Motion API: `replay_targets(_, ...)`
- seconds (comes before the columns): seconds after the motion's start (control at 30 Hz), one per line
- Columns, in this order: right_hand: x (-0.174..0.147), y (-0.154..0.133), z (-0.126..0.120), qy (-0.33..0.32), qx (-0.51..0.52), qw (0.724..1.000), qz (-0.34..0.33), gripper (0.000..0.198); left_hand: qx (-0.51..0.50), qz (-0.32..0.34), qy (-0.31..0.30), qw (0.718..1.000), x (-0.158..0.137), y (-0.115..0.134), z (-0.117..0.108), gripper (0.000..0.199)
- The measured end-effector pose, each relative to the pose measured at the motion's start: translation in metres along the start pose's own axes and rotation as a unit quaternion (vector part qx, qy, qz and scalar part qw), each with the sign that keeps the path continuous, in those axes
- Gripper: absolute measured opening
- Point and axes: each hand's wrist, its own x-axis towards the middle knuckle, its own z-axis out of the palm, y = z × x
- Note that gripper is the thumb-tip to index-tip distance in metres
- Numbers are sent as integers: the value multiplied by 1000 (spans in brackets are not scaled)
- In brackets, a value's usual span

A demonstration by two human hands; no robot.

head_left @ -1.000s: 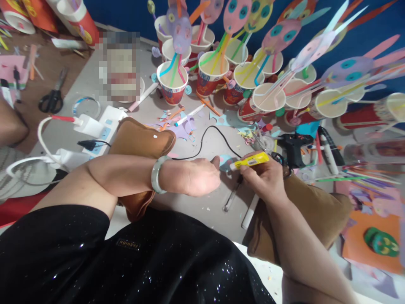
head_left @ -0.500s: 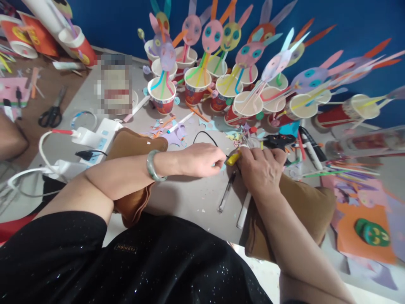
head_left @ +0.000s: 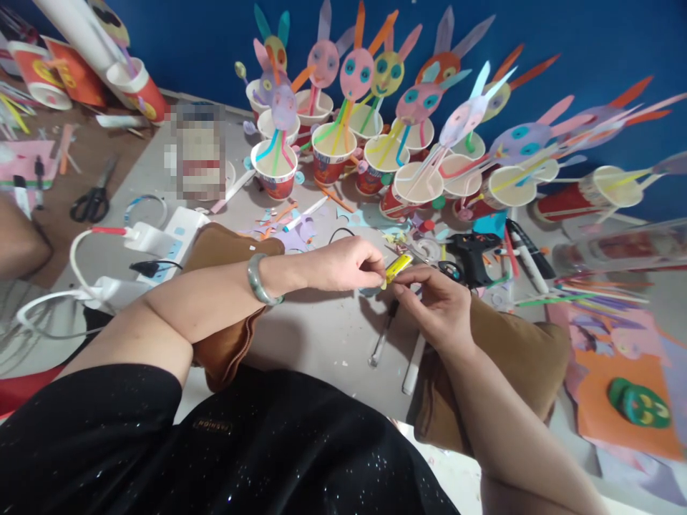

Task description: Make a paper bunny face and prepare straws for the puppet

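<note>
My left hand (head_left: 348, 263), with a bangle on its wrist, pinches one end of a small glossy yellow piece (head_left: 399, 266). My right hand (head_left: 443, 304) has its thumb and forefinger together at the same piece's other side. Both hands are just above the grey table, fingertips close together; what exactly the yellow piece is, I cannot make out. Below them lie a clear-barrelled pen (head_left: 380, 347) and a white pen (head_left: 413, 370). A black glue gun (head_left: 475, 257) rests beyond my right hand.
Several paper cups (head_left: 275, 172) with paper rabbit figures line the blue wall. Paper scraps (head_left: 305, 225) litter the table. A power strip (head_left: 179, 232) is at left, black scissors (head_left: 91, 204) farther left. Brown cushions (head_left: 515, 357) lie under both forearms. Coloured paper (head_left: 606, 422) is at right.
My right hand has come away from the clutter by the glue gun and turned, its thumb now showing. The yellow piece is now between both hands' fingertips, and the glue gun shows more fully.
</note>
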Motion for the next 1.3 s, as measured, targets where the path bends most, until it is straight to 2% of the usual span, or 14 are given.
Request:
replay_targets(0.17,0,1,1,-16,0,1000,5,15,29,-8,-16,999,1,0,-1,12)
replay_targets(0.33,1,1,1,-14,-12,1000,-4,10,75,-24,-20,997,2,1,1,11)
replay_targets(0.97,4,5,3,-88,-61,994,19,12,105,-13,-10,994,0,3,8,16)
replay_targets(1.17,5,4,2,-110,-81,991,4,13,124,-19,-14,992,1,3,9,17)
replay_targets(1.3,6,8,1,-112,-93,989,-29,15,179,-15,-31,983,1,4,5,14)
